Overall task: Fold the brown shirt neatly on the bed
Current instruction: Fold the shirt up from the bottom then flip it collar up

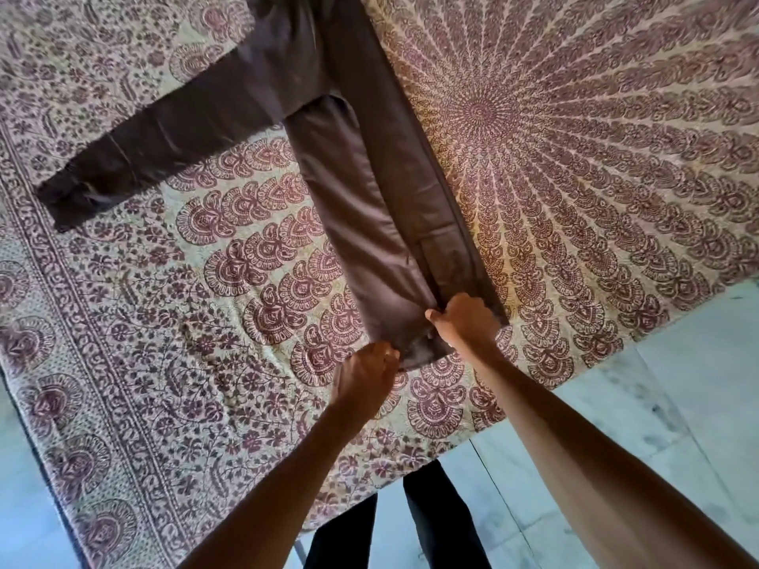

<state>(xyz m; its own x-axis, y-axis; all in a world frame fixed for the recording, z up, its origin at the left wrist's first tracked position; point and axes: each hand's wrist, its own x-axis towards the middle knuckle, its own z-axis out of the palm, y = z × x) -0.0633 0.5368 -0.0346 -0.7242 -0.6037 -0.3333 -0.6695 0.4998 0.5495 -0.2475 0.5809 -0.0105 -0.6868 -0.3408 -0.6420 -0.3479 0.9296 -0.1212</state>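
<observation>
Both my hands, left (pixel 365 373) and right (pixel 466 318), pinch the brown shirt's (pixel 369 190) hem on the bed (pixel 143 322): one side folded in, one sleeve (pixel 164 145) still outspread.

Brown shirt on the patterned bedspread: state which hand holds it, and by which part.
Both: the left hand and right hand pinch the long brown fabric shirt at its near bottom edge.
</observation>
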